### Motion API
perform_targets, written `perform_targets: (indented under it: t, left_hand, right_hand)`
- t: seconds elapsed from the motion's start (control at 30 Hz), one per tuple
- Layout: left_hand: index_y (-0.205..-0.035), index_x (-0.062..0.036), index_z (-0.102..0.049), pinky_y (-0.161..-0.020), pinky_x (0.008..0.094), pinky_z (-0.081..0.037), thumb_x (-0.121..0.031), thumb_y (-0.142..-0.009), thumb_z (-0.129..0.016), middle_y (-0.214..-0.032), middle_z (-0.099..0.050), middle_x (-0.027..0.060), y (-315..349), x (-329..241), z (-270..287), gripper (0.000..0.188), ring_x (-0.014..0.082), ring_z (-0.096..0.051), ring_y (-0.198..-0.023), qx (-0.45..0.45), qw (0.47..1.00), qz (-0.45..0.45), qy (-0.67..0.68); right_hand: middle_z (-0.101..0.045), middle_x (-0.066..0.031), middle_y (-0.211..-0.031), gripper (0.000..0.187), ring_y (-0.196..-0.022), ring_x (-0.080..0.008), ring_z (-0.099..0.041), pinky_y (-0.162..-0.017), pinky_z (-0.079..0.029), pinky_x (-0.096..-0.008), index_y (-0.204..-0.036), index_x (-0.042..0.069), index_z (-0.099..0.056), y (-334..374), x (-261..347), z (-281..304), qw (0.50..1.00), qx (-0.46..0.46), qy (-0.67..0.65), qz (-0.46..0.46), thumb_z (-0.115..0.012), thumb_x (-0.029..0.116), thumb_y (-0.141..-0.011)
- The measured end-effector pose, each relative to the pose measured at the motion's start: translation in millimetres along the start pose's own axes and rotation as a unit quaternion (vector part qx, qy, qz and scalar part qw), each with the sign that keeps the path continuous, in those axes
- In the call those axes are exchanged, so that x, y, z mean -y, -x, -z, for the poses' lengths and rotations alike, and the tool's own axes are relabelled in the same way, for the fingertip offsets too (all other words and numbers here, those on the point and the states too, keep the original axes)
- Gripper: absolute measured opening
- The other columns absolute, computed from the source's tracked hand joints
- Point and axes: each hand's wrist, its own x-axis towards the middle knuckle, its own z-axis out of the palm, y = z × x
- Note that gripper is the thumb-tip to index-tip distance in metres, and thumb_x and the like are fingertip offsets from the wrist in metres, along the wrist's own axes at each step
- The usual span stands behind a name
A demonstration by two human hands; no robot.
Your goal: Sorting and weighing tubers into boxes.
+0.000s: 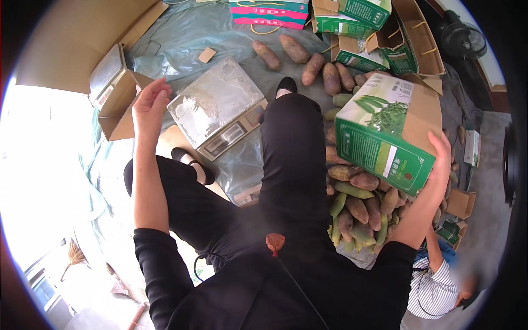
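My right hand [439, 157] grips the near right edge of a green and white cardboard box [379, 148], printed with leaves and green pods. The box is tilted above a pile of long brown and green tubers [363, 212] to the right of my legs. My left hand [149, 99] is raised with its fingers partly spread and nothing in them. It hovers beside an open brown carton [118, 118] and left of a digital scale [217, 102]. The scale's silver platform, wrapped in clear film, bears nothing.
Several large brown tubers [313, 69] lie ahead on the plastic sheet [165, 41]. Green gift boxes [352, 25] and a pink and teal box [269, 14] stand at the back. A black fan [462, 38] is far right. Another person [434, 286] sits at lower right.
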Motion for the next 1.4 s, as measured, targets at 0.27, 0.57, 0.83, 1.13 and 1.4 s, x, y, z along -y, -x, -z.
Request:
perform_targets:
  t: [0.27,0.57,0.83,1.13,1.4]
  left_hand:
    - [-0.116,-0.0076,-0.063,-0.08,0.0267,-0.051,-0.007,-0.087,-0.06,-0.099,-0.066,0.0066,7,2,10,0.029,0.0131,-0.064,-0.089,-0.049,0.983,-0.051,-0.171]
    - [-0.122,-0.0093,-0.058,-0.095,0.0368,-0.043,-0.011,-0.079,-0.07,-0.115,-0.059,0.0102,21,-27,22,0.045,0.026,-0.055,-0.112,-0.155,0.915,-0.212,-0.305]
    - [-0.122,-0.0087,-0.059,-0.105,0.0449,-0.032,-0.027,-0.067,-0.078,-0.12,-0.056,0.0074,33,-43,8,0.061,0.0289,-0.047,-0.12,0.001,0.847,-0.268,-0.459]
    - [-0.129,-0.0054,-0.051,-0.096,0.0404,-0.042,-0.009,-0.069,-0.073,-0.121,-0.057,0.0181,46,-4,-11,0.064,0.0352,-0.053,-0.113,0.299,0.881,-0.002,-0.367]
    - [-0.121,-0.0029,-0.057,-0.089,0.0408,-0.044,0.001,-0.074,-0.064,-0.106,-0.063,0.0214,41,21,-27,0.047,0.0376,-0.058,-0.103,0.303,0.864,0.033,-0.402]
  right_hand:
    - [-0.064,-0.0048,-0.104,0.032,-0.093,-0.0089,-0.058,-0.082,-0.045,-0.0253,-0.117,-0.004,-0.057,-32,27,-124,0.942,0.221,0.215,0.136,-0.056,0.011,-0.089]
    - [-0.065,-0.0135,-0.093,0.028,-0.088,-0.0293,-0.063,-0.077,-0.049,-0.0398,-0.107,0.005,-0.061,-65,12,-270,0.71,0.318,0.484,0.401,-0.054,0.023,-0.087]
    - [-0.064,0.0015,-0.085,0.013,-0.09,-0.0197,-0.058,-0.086,-0.042,-0.0359,-0.091,0.016,-0.067,-80,-76,-346,0.518,0.377,0.473,0.605,-0.061,0.017,-0.08]
    - [-0.065,-0.0037,-0.094,0.02,-0.096,-0.0234,-0.057,-0.087,-0.046,-0.0371,-0.096,0.012,-0.067,-85,-116,-322,0.661,0.302,0.4,0.558,-0.067,0.018,-0.076]
    - [-0.065,-0.0142,-0.092,0.018,-0.088,-0.0354,-0.06,-0.078,-0.047,-0.0429,-0.094,0.007,-0.066,-53,-220,-153,0.924,0.075,0.303,0.222,-0.058,0.017,-0.08]
